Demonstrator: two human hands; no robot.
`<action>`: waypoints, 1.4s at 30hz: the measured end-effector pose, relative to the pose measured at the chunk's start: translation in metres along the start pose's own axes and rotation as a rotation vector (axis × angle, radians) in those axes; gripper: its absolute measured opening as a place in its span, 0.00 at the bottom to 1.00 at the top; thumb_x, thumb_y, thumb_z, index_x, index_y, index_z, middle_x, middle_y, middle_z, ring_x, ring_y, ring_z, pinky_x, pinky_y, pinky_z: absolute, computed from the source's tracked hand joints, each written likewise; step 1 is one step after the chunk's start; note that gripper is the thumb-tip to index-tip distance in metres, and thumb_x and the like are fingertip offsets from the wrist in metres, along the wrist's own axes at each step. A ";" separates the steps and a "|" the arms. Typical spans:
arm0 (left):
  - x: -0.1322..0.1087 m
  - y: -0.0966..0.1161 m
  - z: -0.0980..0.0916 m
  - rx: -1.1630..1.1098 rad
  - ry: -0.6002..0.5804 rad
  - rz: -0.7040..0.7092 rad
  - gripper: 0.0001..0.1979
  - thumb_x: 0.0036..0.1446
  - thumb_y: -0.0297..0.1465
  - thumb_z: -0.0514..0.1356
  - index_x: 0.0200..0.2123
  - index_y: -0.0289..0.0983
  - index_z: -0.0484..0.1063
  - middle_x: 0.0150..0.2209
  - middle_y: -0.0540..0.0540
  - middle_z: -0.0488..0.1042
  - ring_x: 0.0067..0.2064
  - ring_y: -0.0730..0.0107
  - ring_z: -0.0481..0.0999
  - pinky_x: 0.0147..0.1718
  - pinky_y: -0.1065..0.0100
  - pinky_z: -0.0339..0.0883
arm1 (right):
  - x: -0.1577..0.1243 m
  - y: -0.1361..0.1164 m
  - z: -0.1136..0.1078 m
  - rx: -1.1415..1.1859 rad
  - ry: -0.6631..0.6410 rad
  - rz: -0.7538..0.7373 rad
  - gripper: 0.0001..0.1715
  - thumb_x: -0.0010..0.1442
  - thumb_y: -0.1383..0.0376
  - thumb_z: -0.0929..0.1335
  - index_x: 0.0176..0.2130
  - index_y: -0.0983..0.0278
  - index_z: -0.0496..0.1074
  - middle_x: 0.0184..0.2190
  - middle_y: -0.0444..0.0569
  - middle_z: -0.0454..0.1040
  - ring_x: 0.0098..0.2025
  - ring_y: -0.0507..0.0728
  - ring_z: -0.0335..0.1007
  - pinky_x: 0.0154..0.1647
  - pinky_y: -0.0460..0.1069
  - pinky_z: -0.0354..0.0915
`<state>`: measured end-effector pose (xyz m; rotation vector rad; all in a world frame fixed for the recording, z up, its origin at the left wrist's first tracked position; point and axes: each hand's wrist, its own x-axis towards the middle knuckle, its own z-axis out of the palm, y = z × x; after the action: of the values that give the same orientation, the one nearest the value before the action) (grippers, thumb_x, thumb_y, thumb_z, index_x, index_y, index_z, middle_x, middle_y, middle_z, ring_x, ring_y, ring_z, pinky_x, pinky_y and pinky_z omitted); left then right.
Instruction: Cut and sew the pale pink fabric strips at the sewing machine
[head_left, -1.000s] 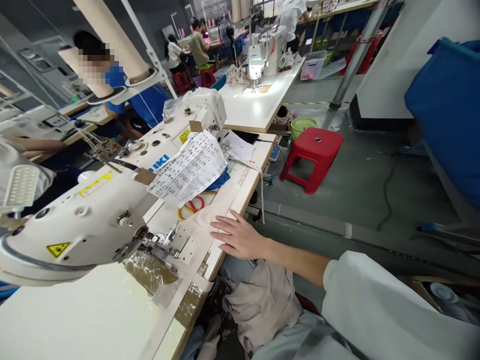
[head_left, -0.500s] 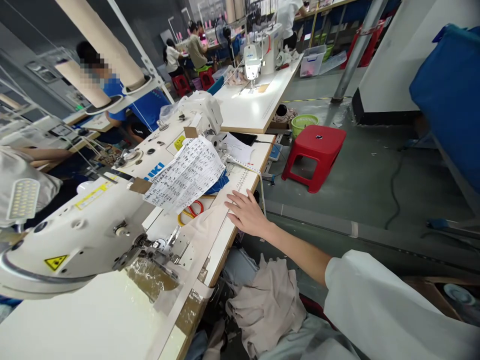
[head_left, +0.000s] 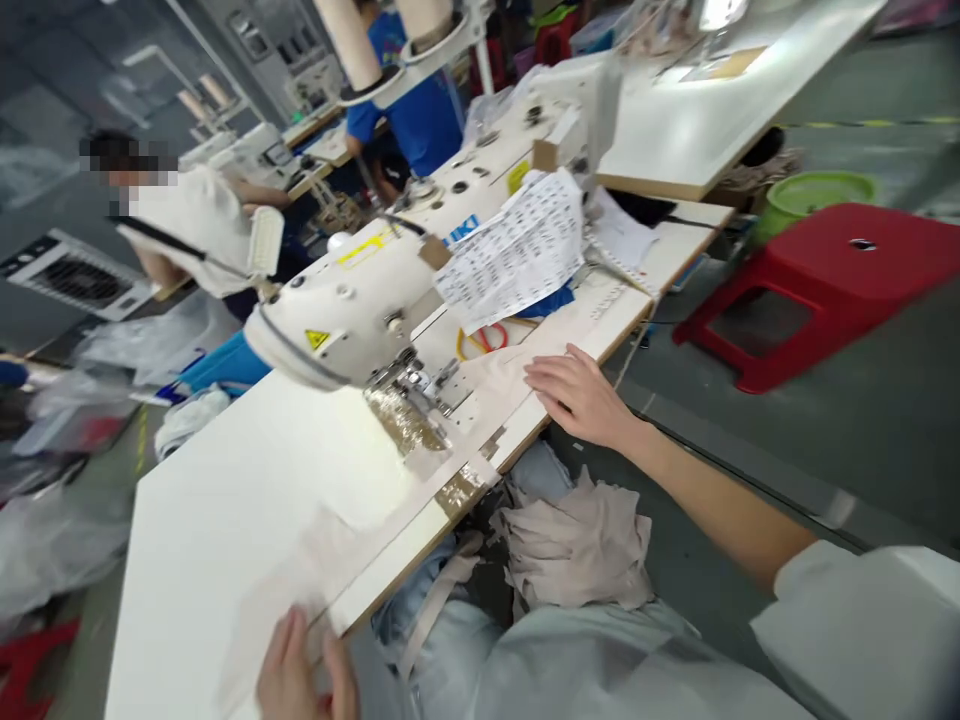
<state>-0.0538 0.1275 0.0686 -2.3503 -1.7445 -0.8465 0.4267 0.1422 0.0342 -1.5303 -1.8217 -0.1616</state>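
Observation:
A long strip of pale beige fabric (head_left: 375, 540) lies along the front of the white sewing table (head_left: 217, 480), running past the presser foot of a sewing machine (head_left: 352, 310). My right hand (head_left: 581, 395) rests on its far part near the table edge, fingers stretched out and palm down. At the near end of the strip is my left hand (head_left: 304, 665), slightly blurred, thumb apart from the fingers and touching the fabric. Red- and yellow-handled scissors (head_left: 484, 342) lie behind the machine's needle area, partly under a handwritten sheet (head_left: 517, 250) attached to the machine.
Crumpled beige fabric (head_left: 577, 545) lies at my lap, below the table edge. A red stool (head_left: 832, 270) and a green basket (head_left: 817, 195) stand on the right. Thread cones (head_left: 349, 45) rise behind the machine. Co-workers sit beyond, one in a white shirt (head_left: 199, 225).
My view has swung left and down. My left hand has come into view at the strip's near end. My right hand stays on the far part of the fabric.

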 end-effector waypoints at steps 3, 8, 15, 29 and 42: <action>-0.003 0.022 0.014 -0.014 -0.067 0.097 0.25 0.65 0.34 0.55 0.64 0.39 0.61 0.60 0.33 0.69 0.63 0.46 0.66 0.60 0.42 0.61 | -0.001 -0.016 0.002 0.066 -0.148 -0.171 0.20 0.74 0.61 0.57 0.58 0.62 0.70 0.59 0.54 0.68 0.63 0.63 0.61 0.68 0.67 0.50; -0.004 0.036 0.019 0.082 -0.178 0.089 0.28 0.68 0.30 0.53 0.69 0.45 0.52 0.64 0.35 0.64 0.65 0.47 0.63 0.62 0.38 0.53 | 0.000 -0.014 0.001 0.043 -0.268 -0.222 0.26 0.75 0.54 0.57 0.63 0.62 0.65 0.62 0.56 0.64 0.65 0.66 0.57 0.66 0.69 0.53; 0.002 0.018 0.015 0.043 -0.125 0.205 0.31 0.66 0.32 0.58 0.69 0.41 0.51 0.56 0.34 0.68 0.56 0.49 0.69 0.55 0.46 0.64 | -0.005 -0.015 -0.005 -0.033 -0.268 -0.249 0.25 0.75 0.54 0.58 0.61 0.64 0.66 0.58 0.58 0.68 0.59 0.67 0.65 0.60 0.66 0.63; -0.003 0.021 -0.018 -0.667 -0.526 -0.389 0.17 0.63 0.45 0.58 0.30 0.38 0.72 0.26 0.48 0.71 0.29 0.68 0.69 0.28 0.68 0.62 | 0.019 -0.061 -0.045 0.337 -0.638 0.150 0.22 0.71 0.52 0.60 0.55 0.61 0.68 0.24 0.44 0.69 0.22 0.55 0.63 0.21 0.47 0.55; 0.021 0.089 -0.010 -1.228 -0.790 -0.518 0.22 0.59 0.50 0.60 0.38 0.36 0.69 0.27 0.51 0.67 0.27 0.74 0.62 0.26 0.72 0.55 | 0.046 -0.172 -0.021 0.457 -0.923 -0.452 0.27 0.61 0.75 0.57 0.56 0.65 0.70 0.38 0.51 0.75 0.35 0.56 0.70 0.34 0.48 0.62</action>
<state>0.0271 0.1118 0.1087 -3.3198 -2.7680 -1.5417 0.2812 0.1198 0.1374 -0.8775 -2.6440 0.8263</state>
